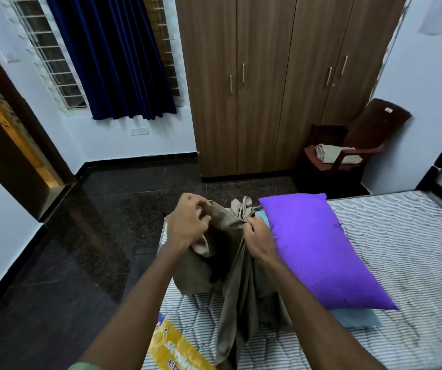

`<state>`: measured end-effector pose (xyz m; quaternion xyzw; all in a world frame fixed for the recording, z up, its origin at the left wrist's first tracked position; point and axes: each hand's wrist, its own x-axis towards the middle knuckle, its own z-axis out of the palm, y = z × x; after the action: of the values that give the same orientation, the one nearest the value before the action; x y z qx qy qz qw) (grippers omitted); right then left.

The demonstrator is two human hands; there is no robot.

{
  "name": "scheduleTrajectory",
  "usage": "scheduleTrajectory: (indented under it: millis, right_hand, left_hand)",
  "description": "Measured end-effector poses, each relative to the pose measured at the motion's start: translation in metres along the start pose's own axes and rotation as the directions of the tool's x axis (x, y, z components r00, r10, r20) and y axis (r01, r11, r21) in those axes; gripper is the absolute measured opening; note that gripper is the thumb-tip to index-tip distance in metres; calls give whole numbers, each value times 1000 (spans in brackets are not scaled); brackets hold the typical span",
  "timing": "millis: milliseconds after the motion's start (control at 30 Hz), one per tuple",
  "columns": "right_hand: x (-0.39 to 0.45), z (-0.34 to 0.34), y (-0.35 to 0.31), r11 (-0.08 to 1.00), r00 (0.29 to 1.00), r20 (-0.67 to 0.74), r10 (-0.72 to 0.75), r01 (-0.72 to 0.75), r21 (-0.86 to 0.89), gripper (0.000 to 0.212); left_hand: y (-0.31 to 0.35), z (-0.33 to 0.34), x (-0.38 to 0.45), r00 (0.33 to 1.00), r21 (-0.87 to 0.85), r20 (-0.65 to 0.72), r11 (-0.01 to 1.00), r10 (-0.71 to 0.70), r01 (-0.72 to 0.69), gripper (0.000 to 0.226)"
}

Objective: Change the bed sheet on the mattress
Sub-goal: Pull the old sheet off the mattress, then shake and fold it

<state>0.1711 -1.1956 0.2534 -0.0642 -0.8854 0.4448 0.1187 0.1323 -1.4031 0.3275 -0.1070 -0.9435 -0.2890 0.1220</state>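
The single view comes from a wide-angle camera on the person's head, looking forward and down over both forearms to the near corner of the mattress (390,241), close below. It faces the wardrobe (267,76) and the curtained window (54,57) across the dark floor (102,204), straight lines bowing toward the frame's edges.

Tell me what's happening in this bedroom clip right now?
A person stands at the corner of a bare striped mattress, gathering a bunched olive-brown bed sheet. The left hand grips its upper folds; the right hand pinches the cloth beside a purple pillow, which lies on a light blue cloth. A folded beige sheet sits on the brown chair by the wardrobe. No sheet is spread on the mattress yet.
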Motion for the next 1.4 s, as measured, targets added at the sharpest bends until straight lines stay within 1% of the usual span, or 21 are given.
scheduleTrajectory:
  millis: [33, 67, 100, 167, 233, 300, 367, 467, 567, 633, 700, 733, 833, 933, 967, 1033, 1100, 1167, 1233, 1300, 1400]
  right_hand:
    - [4, -2, -4, 999, 999, 10, -38, 38, 2, 24]
    - [8, -2, -6, 995, 995, 32, -95, 95, -3, 21]
    - [13, -2, -11, 989, 986, 70, -149, 150, -11, 17]
    - [22, 1, -12, 973, 960, 167, -225, 232, -21, 16]
    - [28, 3, -8, 962, 945, 206, -255, 268, -41, 15]
    - [27, -1, -4, 963, 951, 183, -248, 262, -60, 17]
    - [23, -7, -7, 967, 962, 153, -228, 241, -75, 23]
    - [17, -10, -14, 972, 967, 152, -202, 218, -93, 26]
    - [8, -9, -10, 977, 977, 180, -117, 146, -158, 13]
    - [3, -8, 0, 975, 988, 152, 17, 17, -221, 5]
    - [0, -14, 8, 966, 989, 98, 114, -87, -245, 6]
    - [-1, -18, 11, 966, 988, 66, 143, -125, -228, 4]
    - [-3, -31, 18, 977, 990, 11, 138, -134, -167, 14]
    - [-5, -39, 25, 992, 997, 1, 82, -81, -96, 17]
    - [-6, -41, 25, 994, 997, -4, 78, -78, -72, 16]
    - [-11, -42, 20, 996, 997, -12, 75, -76, -51, 22]
    - [-17, -42, 10, 997, 999, -4, 49, -49, -61, 25]
    - [-20, -42, 2, 994, 999, 32, 32, -29, -104, 14]
    - [-22, -43, -2, 991, 997, 76, 23, -13, -131, 25]
    - [-26, -45, -4, 988, 995, 97, 14, 1, -154, 38]
    - [-33, -46, -5, 962, 991, 132, 18, 19, -274, 23]
  left_hand:
    - [2, 6, -2, 986, -28, 92, 990, 139, -137, 40]
    - [8, 12, -5, 947, -104, 184, 963, 263, -247, 51]
    - [13, 18, -7, 904, -204, 256, 933, 342, -295, 60]
    - [20, 29, -8, 875, -308, 319, 913, 364, -267, 66]
    - [21, 35, -5, 911, -232, 290, 945, 295, -232, 58]
    - [20, 32, -3, 945, -105, 219, 969, 242, -223, 41]
    - [23, 30, 0, 945, -7, 189, 963, 267, -270, 28]
    - [33, 27, 1, 938, 134, 155, 934, 311, -332, 23]
    - [43, 20, 3, 960, 69, 22, 958, 277, -278, 17]
    - [49, 13, 5, 963, -26, -164, 975, 214, -221, 17]
    - [51, 1, 10, 939, -141, -336, 981, 76, -130, 19]
    - [50, -7, 14, 924, -183, -382, 981, -9, -66, 19]
    - [38, -20, 23, 903, -199, -375, 970, -207, 140, 17]
    - [19, -15, 18, 938, -107, -218, 962, -271, 253, 14]
    - [16, -11, 13, 961, -73, -158, 973, -226, 217, 17]
    - [18, -1, 2, 1000, -71, -16, 997, 0, -1, 39]
    - [30, 15, -10, 957, -136, 161, 965, 243, -222, 65]
    - [45, 29, -24, 897, -94, 246, 930, 367, -355, 68]
    - [53, 40, -32, 899, -7, 164, 911, 407, -412, 46]
    - [54, 41, -33, 909, 50, 62, 908, 412, -415, 31]
    - [55, 33, -29, 919, 99, -13, 915, 393, -390, 24]
